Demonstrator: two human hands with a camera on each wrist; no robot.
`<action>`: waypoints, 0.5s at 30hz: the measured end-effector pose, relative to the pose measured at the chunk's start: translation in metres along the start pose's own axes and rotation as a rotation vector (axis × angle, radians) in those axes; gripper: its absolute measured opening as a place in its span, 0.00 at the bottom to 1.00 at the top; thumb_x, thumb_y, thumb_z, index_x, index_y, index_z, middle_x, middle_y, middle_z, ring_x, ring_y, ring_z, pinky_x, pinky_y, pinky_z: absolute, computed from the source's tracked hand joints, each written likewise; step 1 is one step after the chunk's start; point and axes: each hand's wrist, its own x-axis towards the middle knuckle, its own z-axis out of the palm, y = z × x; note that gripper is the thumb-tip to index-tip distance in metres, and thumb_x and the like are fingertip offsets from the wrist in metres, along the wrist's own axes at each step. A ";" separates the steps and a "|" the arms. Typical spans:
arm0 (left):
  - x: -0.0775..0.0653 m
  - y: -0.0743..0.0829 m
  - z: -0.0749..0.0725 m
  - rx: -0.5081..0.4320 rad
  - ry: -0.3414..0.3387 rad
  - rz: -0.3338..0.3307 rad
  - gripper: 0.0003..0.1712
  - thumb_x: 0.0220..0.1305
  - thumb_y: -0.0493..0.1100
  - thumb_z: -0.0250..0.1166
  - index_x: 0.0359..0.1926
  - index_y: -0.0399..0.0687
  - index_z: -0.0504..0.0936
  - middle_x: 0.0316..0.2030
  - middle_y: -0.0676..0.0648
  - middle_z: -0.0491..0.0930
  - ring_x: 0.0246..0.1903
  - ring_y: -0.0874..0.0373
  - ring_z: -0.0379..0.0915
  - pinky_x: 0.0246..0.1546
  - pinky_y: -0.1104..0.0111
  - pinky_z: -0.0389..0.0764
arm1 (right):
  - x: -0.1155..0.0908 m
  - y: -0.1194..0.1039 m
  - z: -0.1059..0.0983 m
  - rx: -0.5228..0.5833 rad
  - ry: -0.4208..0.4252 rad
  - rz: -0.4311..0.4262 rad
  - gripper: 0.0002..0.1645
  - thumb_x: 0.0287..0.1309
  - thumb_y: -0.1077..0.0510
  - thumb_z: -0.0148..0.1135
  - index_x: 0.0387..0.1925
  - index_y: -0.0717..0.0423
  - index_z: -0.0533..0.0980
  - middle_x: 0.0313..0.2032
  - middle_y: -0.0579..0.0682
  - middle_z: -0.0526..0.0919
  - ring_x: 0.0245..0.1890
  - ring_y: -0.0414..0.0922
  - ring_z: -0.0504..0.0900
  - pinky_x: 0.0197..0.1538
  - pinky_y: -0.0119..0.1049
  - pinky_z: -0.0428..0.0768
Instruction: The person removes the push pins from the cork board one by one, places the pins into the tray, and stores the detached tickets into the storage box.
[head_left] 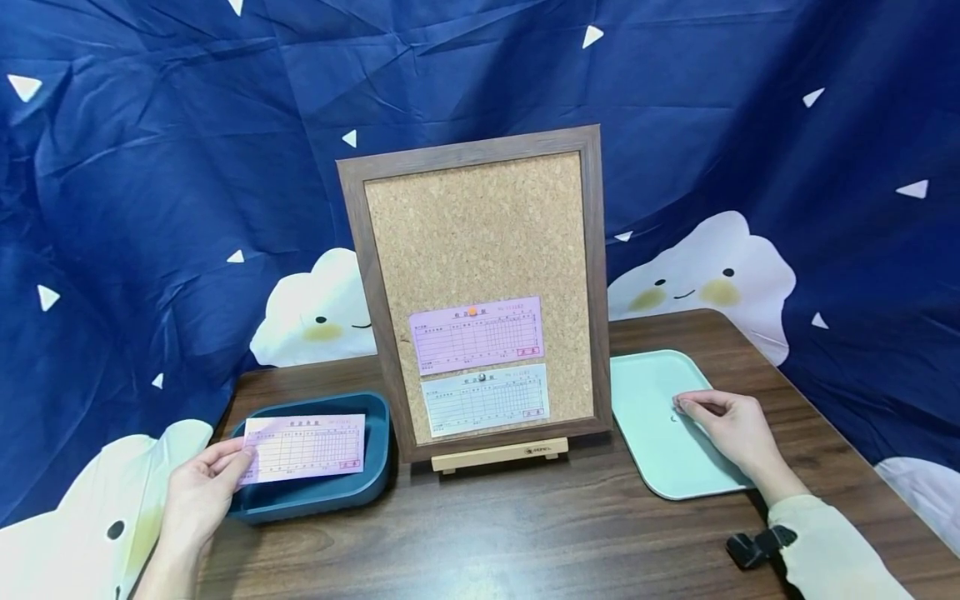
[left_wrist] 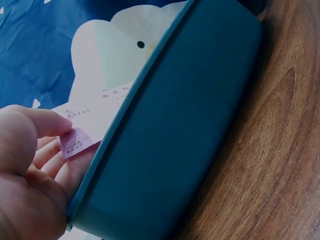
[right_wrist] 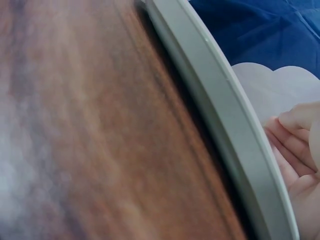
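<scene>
Two hands point(head_left: 197, 493) point(head_left: 729, 427) wide apart, left pinching slip point(head_left: 306, 448)

Corkboard point(head_left: 480, 233): granular, matt cork. Frame point(head_left: 596, 250) around the corkboard: grained wood finish, low sheen. Easel ledge point(head_left: 498, 455) below the corkboard: smooth, bare wood. Upper slip point(head_left: 477, 342) and lower slip point(head_left: 486, 407) on the corkboard, loose receipt slip point(head_left: 303, 450) to its left: thin, smooth printed paper. Bin point(head_left: 315, 502) left of the corkboard, tray point(head_left: 648, 392) right: smooth, plastic-like. Tabletop point(head_left: 487, 533) beneath: wood grain, glossy under light. Backdrop point(head_left: 480, 67) behind: creased cloth, faint sheen.
</scene>
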 end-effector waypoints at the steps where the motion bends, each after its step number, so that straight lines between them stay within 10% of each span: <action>1: 0.000 0.000 0.000 0.001 -0.002 -0.002 0.26 0.78 0.44 0.65 0.68 0.29 0.79 0.30 0.73 0.85 0.32 0.79 0.81 0.34 0.80 0.82 | 0.000 0.000 0.000 0.004 -0.001 0.002 0.14 0.71 0.55 0.72 0.48 0.62 0.90 0.42 0.53 0.95 0.41 0.09 0.74 0.45 0.10 0.72; 12: 0.001 -0.002 -0.003 0.020 0.013 0.129 0.23 0.77 0.40 0.67 0.65 0.28 0.81 0.33 0.76 0.84 0.35 0.82 0.80 0.37 0.84 0.80 | 0.001 -0.002 -0.005 0.083 -0.018 -0.028 0.15 0.71 0.56 0.72 0.50 0.64 0.89 0.39 0.30 0.92 0.42 0.11 0.78 0.45 0.11 0.76; 15: 0.002 -0.002 -0.005 -0.134 -0.014 0.201 0.20 0.76 0.35 0.67 0.62 0.24 0.80 0.35 0.73 0.88 0.37 0.79 0.85 0.40 0.83 0.83 | 0.001 -0.004 -0.007 0.096 -0.025 -0.031 0.15 0.72 0.57 0.72 0.51 0.66 0.88 0.39 0.29 0.91 0.42 0.12 0.79 0.44 0.12 0.78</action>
